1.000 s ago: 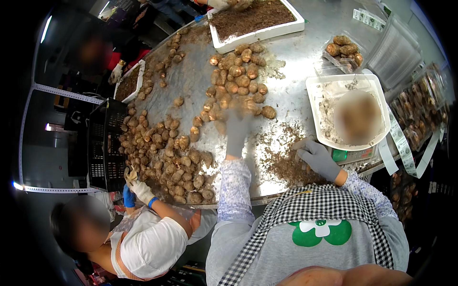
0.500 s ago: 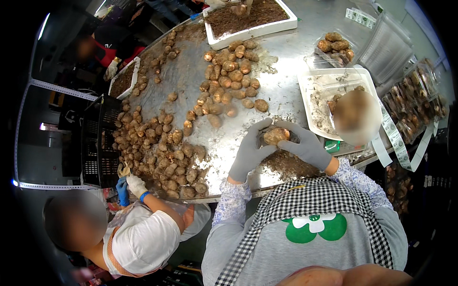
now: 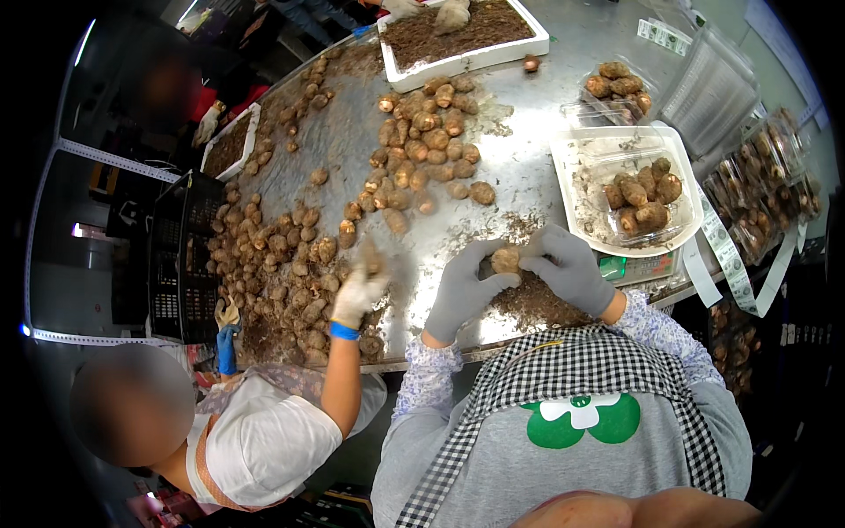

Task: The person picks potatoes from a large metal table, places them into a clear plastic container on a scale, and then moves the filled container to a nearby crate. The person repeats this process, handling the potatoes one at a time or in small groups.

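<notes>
I hold a brown, knobbly tuber [image 3: 507, 259] between my two gray-gloved hands, low over loose dirt [image 3: 519, 304] near the table's front edge. My left hand [image 3: 464, 290] grips it from the left with fingers curled, and my right hand [image 3: 569, 271] pinches it from the right. Beyond them lies a heap of similar tubers [image 3: 422, 141]. To the right, a white basin [image 3: 576, 180] stands on a scale [image 3: 642, 268], with a clear punnet of several tubers [image 3: 645, 195] inside.
A co-worker [image 3: 273, 427] at my left has a gloved hand [image 3: 358, 299] over another heap [image 3: 260, 264] beside a black crate [image 3: 185, 299]. White boxes of soil [image 3: 473, 66] are at the back. Packed punnets [image 3: 761, 176], stacked clear containers [image 3: 704, 92] and label strips [image 3: 735, 255] lie right.
My left hand came back from the far heap to join my right around a tuber. The co-worker's gloved hand moved rightward from the crate over the tubers.
</notes>
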